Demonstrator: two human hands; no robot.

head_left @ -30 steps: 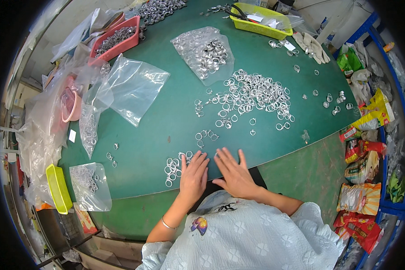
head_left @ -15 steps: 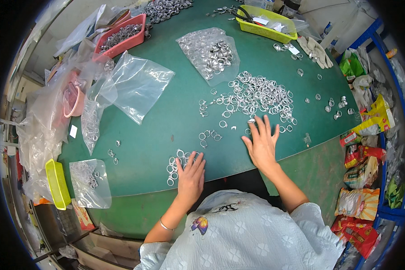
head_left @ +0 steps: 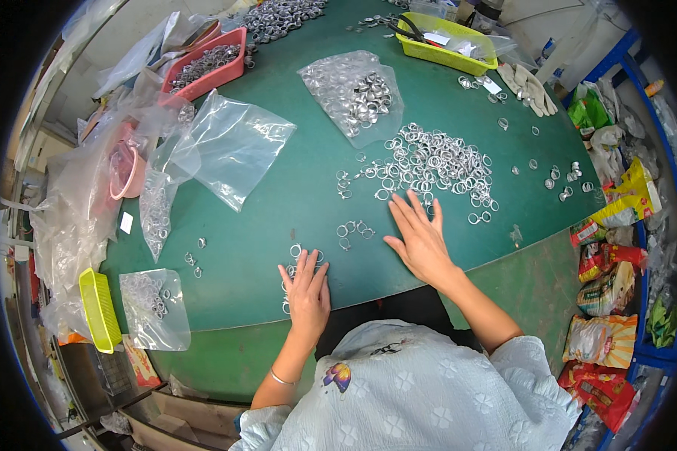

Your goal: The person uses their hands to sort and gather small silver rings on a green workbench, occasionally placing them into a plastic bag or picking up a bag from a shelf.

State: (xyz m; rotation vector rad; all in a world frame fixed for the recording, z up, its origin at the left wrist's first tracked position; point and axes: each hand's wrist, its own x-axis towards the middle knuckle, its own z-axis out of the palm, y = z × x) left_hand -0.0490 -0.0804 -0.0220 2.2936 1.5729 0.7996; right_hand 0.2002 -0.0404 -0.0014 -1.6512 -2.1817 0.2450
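Observation:
My left hand (head_left: 308, 293) lies flat with fingers stretched over a small group of silver rings (head_left: 295, 250) near the table's front edge, covering part of them. To the right, my right hand (head_left: 423, 244) is spread palm down. Its fingertips reach the near edge of a large heap of silver rings (head_left: 440, 161); whether a ring is under them I cannot tell. Between the hands and the heap lies a small cluster of rings (head_left: 351, 227). Beyond the heap rests a clear plastic bag (head_left: 323, 83) filled with rings.
On the green table (head_left: 256, 233) are an empty-looking clear bag (head_left: 237, 143), a bag with rings (head_left: 169, 323), a pink basket of rings (head_left: 226, 84) and a yellow-green basket (head_left: 447, 56) with pliers. A glove (head_left: 530, 90) lies far right. Blue shelving (head_left: 639, 83) stands at right.
My right hand has moved left along the heap's near edge. My left hand has shifted slightly left and now covers more of the small ring group.

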